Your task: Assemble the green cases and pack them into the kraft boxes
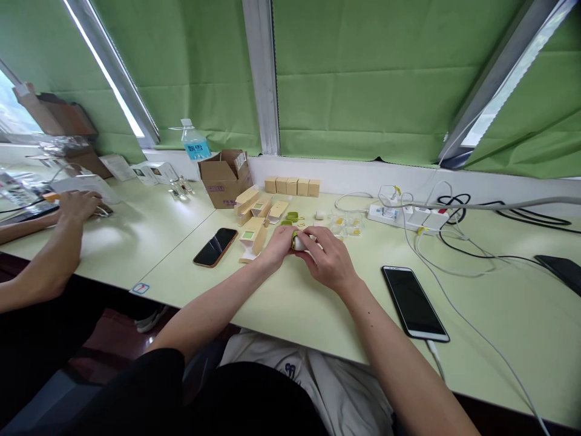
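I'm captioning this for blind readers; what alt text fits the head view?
Left hand and right hand hold a small white and green item over a pale table. One phone lies left, another phone right; a cardboard box stands behind.

Two bare hands at the centre, left hand [278, 245] and right hand [332, 259], on one white-and-green piece [298, 242]! Just above, five closed small cartons [292, 186] lined up in a row; and at least four opened cartons [254, 233] left of centre, too overlapped for a firm tally. One brown cardboard box [223, 188], one plastic water bottle [196, 147] further left! Two smartphones [415, 303], one centre-left, one lower right. Clear plastic cases [348, 225] right of centre: several, packed too close to count. Four green blind panels [385, 79] along the top, and at far left, at least one co-worker's hand [79, 204]!
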Tool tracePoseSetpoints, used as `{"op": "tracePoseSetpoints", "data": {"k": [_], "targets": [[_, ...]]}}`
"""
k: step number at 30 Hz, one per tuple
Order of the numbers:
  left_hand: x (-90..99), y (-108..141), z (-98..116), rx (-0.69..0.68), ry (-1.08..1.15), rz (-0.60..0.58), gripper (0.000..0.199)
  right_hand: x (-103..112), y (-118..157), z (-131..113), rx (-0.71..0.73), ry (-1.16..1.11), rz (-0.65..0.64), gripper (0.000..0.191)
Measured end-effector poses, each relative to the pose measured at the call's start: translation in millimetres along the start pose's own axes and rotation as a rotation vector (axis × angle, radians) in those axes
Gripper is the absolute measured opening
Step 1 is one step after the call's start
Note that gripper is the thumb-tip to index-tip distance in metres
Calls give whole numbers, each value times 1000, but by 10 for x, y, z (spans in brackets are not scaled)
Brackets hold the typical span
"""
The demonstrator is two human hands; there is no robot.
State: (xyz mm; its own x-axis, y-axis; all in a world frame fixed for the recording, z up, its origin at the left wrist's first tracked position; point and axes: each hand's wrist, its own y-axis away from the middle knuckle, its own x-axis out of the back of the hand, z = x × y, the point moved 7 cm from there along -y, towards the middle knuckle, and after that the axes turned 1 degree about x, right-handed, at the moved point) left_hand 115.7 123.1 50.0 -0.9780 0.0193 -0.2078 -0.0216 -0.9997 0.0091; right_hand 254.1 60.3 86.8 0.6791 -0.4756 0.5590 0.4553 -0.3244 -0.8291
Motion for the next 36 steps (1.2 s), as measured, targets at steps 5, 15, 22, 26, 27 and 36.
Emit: {"op": "tracePoseSetpoints", "data": {"k": [5, 15, 22, 26, 27, 36], "targets": [[0, 7, 48, -19, 2, -5, 20, 12, 30, 35, -30, 11, 50, 34], [-192, 191, 381, -416, -240, -213, 39, 138, 23, 226, -141, 19, 100, 38], [-189, 165, 348, -578, -514, -196, 48, 128, -2, 187, -118, 12, 87, 42], [-191, 182, 314, -608, -605, -160, 46, 103, 8, 202, -159, -9, 58, 41], [-189, 179, 299, -598, -620, -156, 45, 98, 8, 202, -172, -19, 57, 40], [-139, 140, 247, -581, -655, -49, 48, 22, -35, 175, -293, -81, 90, 29]]}}
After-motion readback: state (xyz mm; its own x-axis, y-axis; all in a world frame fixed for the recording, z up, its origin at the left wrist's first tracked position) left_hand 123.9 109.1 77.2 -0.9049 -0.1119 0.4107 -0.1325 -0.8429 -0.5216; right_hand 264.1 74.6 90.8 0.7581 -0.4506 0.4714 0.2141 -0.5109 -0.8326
